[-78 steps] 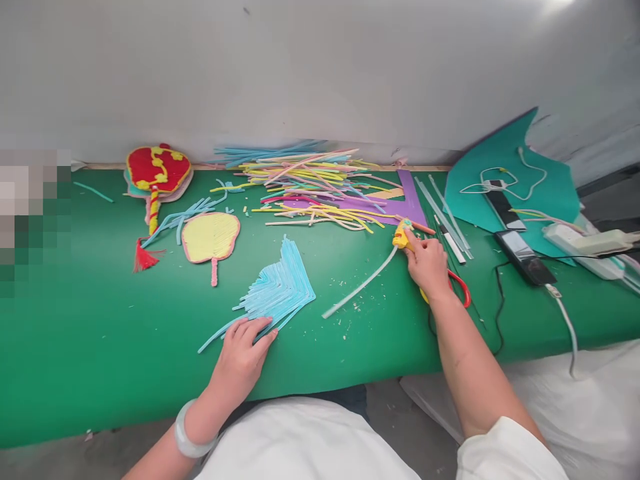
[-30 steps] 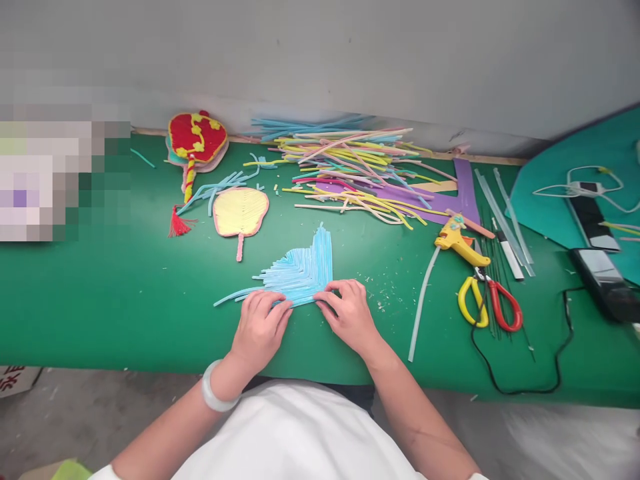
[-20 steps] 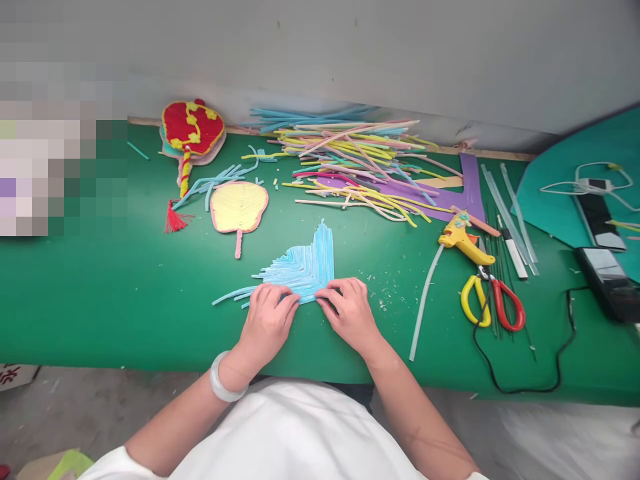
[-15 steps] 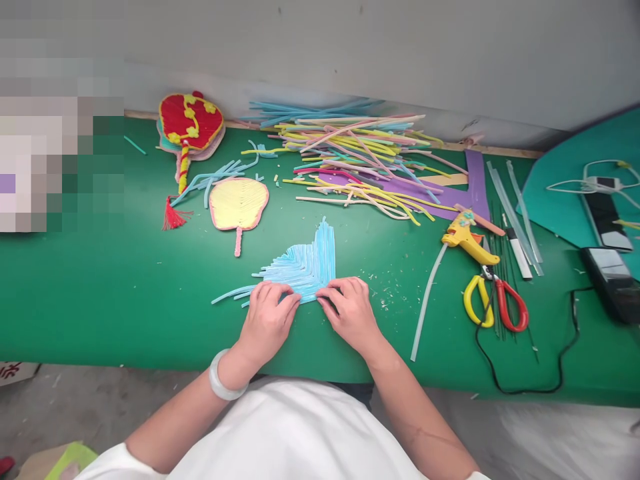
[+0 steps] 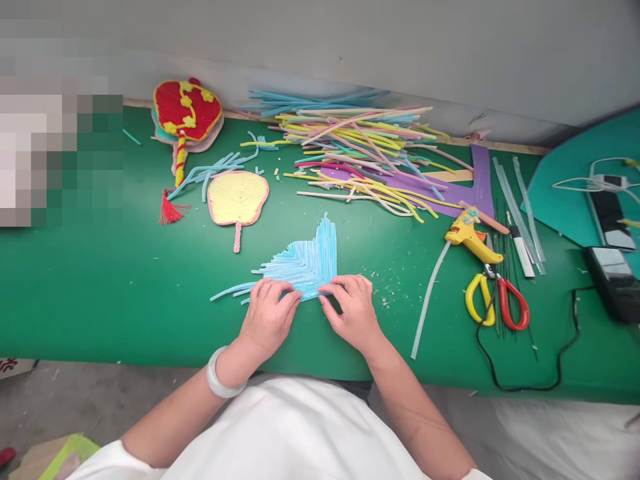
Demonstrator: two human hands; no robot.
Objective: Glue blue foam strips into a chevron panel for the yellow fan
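Observation:
A flat blue piece made of pipe cleaners [image 5: 305, 263], laid side by side in a slanting pattern, rests on the green table in front of me. My left hand [image 5: 270, 310] pinches its lower edge, thumb against forefinger. At the lower right corner, my right hand [image 5: 351, 307] has thumb and forefinger at the edge, with a small gap between their tips. Loose blue ends stick out on the left, past my left hand. Just behind lies a yellow leaf-shaped fan [image 5: 238, 199] with a pink rim and handle.
A heap of coloured pipe cleaners [image 5: 350, 137] lies along the wall, partly over a purple strip [image 5: 481, 175]. To the left is a red fan [image 5: 187, 110] with a tassel. A yellow glue gun [image 5: 473, 239], scissors [image 5: 514, 307] and a black cord [image 5: 537, 389] lie right.
My right fingertips have shifted slightly up along the blue piece's corner, and their gap looks a little wider. My left hand keeps its pinch. The view has tilted slightly.

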